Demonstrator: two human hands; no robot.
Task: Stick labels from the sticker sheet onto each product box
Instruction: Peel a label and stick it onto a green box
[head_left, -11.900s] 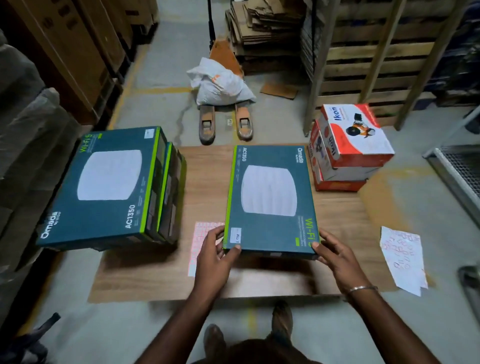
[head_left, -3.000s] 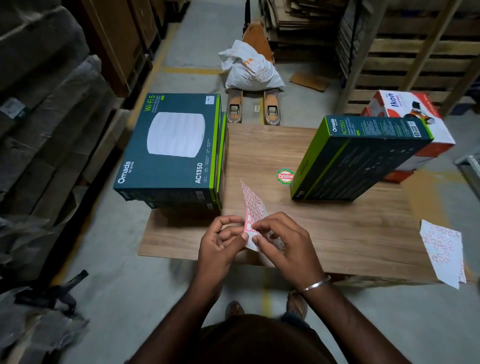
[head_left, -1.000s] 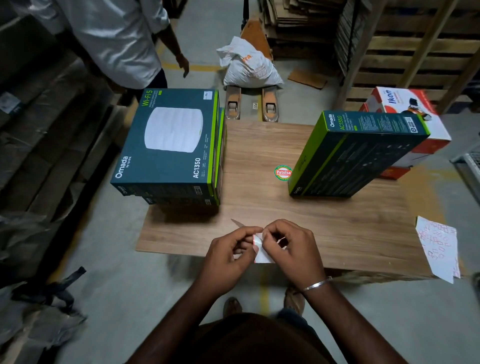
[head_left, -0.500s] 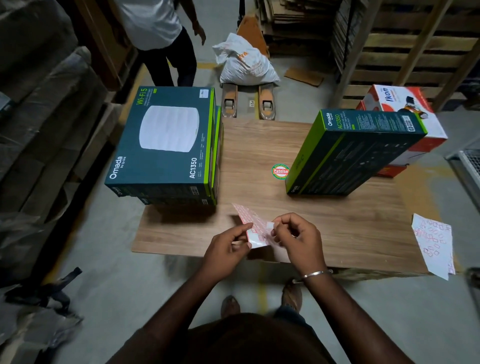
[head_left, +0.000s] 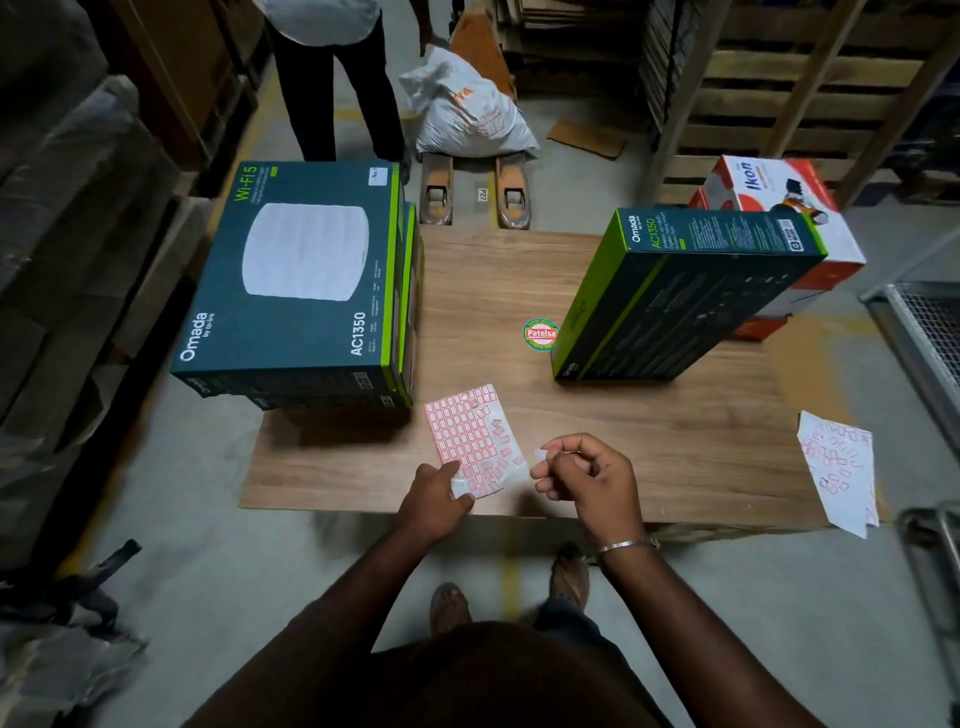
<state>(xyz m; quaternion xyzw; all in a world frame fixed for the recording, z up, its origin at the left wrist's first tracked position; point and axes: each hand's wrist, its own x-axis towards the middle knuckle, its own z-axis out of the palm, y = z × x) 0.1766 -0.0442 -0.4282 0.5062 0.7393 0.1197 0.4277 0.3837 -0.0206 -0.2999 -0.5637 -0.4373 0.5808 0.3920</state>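
My left hand (head_left: 435, 501) holds the red-and-white sticker sheet (head_left: 471, 439) by its near edge, flat over the wooden table (head_left: 675, 441). My right hand (head_left: 587, 478) pinches a small white label (head_left: 541, 456) just right of the sheet. A stack of dark teal Omada boxes (head_left: 301, 280) lies at the table's left. One more Omada box (head_left: 680, 296) stands on edge at the right, leaning against red-and-white Ikon boxes (head_left: 779, 208).
A used sticker sheet (head_left: 839, 467) hangs off the table's right edge. A round Patelsa sticker (head_left: 540, 333) sits mid-table. Another person (head_left: 332, 78) stands behind the left stack. A pallet jack (head_left: 475, 192) with a white sack (head_left: 467, 111) lies beyond the table.
My right hand has pulled a label off and moved right, away from the sheet. The sheet now lies spread out flat in my left hand. The other person stepped further right behind the stack.
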